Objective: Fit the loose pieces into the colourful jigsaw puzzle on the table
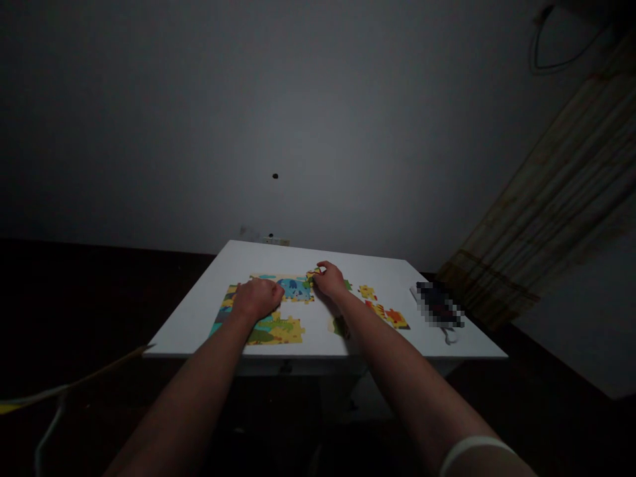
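Observation:
My left hand [257,298] lies on a partly joined jigsaw puzzle with its fingers together, and the hand hides the pieces under it. The puzzle's blue section [295,289] sits just beyond those fingertips, and a green and yellow section [275,330] lies nearer me. My right hand [328,279] pinches a small yellow and green jigsaw piece [313,276] at the far edge of the blue section. To its right lie several loose pieces, including an orange and yellow one [397,319] and a yellow one [368,292].
Everything lies on a white table [322,341] with a dark floor beyond its edges. A blurred dark object [440,305] with a white cord [450,336] lies at the right edge. A bamboo blind [541,192] hangs at the right, and a wall stands behind.

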Demonstrator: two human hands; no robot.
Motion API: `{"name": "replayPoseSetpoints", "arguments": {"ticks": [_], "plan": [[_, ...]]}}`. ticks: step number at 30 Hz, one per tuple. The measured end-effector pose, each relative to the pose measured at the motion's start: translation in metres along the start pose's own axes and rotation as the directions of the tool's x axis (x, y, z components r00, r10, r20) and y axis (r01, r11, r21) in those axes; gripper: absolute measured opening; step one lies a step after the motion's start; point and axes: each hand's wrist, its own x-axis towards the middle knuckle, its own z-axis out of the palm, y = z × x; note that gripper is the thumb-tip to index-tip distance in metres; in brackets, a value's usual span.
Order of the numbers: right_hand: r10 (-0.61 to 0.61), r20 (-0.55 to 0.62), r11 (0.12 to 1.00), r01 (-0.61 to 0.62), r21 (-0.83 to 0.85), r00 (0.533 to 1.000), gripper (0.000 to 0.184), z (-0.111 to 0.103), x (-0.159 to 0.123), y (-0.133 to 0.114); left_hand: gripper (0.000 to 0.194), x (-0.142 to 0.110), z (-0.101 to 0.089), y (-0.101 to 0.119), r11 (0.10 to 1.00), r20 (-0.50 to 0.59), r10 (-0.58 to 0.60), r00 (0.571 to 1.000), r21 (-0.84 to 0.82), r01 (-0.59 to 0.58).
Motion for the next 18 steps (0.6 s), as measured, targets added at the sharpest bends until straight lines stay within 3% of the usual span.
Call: {"name": "replayPoseSetpoints", "arguments": {"ticks": [18], "plan": [[0.101, 0.113, 0.995, -0.097, -0.033, 0.988, 0.037, -0.005, 0.014, 0.014, 0.051, -0.005, -0.007, 0.005, 0.999, 0.026, -0.032, 0.999, 0.004, 0.032]]}}
